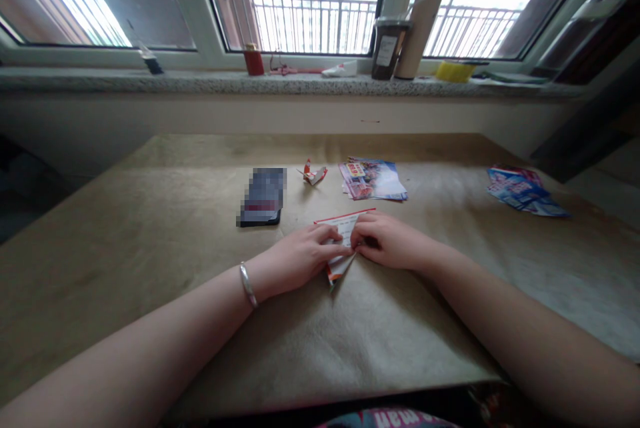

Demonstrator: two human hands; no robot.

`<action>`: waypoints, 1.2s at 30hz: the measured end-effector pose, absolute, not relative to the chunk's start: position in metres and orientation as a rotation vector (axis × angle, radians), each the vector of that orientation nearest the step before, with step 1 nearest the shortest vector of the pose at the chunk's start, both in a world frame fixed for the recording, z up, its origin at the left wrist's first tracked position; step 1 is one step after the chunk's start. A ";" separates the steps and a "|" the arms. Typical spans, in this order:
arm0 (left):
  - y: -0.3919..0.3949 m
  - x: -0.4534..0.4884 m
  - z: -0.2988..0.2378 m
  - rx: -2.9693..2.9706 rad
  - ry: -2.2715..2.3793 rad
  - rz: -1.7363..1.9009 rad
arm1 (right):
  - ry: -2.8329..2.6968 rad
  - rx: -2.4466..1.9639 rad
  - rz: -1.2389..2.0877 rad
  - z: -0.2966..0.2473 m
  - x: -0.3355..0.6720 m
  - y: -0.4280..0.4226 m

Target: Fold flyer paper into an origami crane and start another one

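Left hand (306, 255) flat, fingers loosely extended, pressing a partly folded printed paper sheet (340, 265) on the table (210, 341); right hand (393, 240) curled, fingertips pinching the sheet's right edge. Sheet lies nearer the person than the smartphone (263, 196), small folded-paper piece (315, 177) and flyer stack (379, 179).

The phone (263, 195) has its screen blurred into blocks. Right of the phone, the left hand (307, 251) and right hand (393, 240) hide parts of the folded paper (339, 267), whose print is too small to read.
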State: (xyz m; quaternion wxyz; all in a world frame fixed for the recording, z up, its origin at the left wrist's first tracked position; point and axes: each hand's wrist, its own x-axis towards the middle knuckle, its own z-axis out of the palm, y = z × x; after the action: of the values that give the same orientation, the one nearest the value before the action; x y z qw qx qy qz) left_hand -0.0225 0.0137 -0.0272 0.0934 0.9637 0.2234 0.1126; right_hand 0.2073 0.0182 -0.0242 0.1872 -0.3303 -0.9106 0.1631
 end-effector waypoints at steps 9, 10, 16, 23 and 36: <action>0.009 -0.024 -0.014 2.706 0.614 0.440 | -2.556 -0.957 0.499 -0.024 0.207 0.020; 0.006 -0.023 -0.010 2.694 0.635 0.425 | -2.554 -0.957 0.505 -0.023 0.207 0.020; -0.017 -0.016 -0.001 2.795 0.778 0.287 | -2.546 -0.962 0.501 -0.023 0.207 0.020; -0.015 -0.019 -0.008 2.931 0.799 0.324 | -2.556 -0.976 0.461 -0.019 0.204 0.017; 0.020 -0.037 -0.007 3.076 0.615 0.262 | -2.555 -1.128 0.425 -0.025 0.206 0.015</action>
State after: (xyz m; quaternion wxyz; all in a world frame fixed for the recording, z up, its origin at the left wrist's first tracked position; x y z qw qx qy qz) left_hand -0.0371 0.0202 -0.0073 -0.0030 0.9772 0.1954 0.0831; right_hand 0.2056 0.0154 -0.0249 0.1574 -0.3942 -0.8932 0.1486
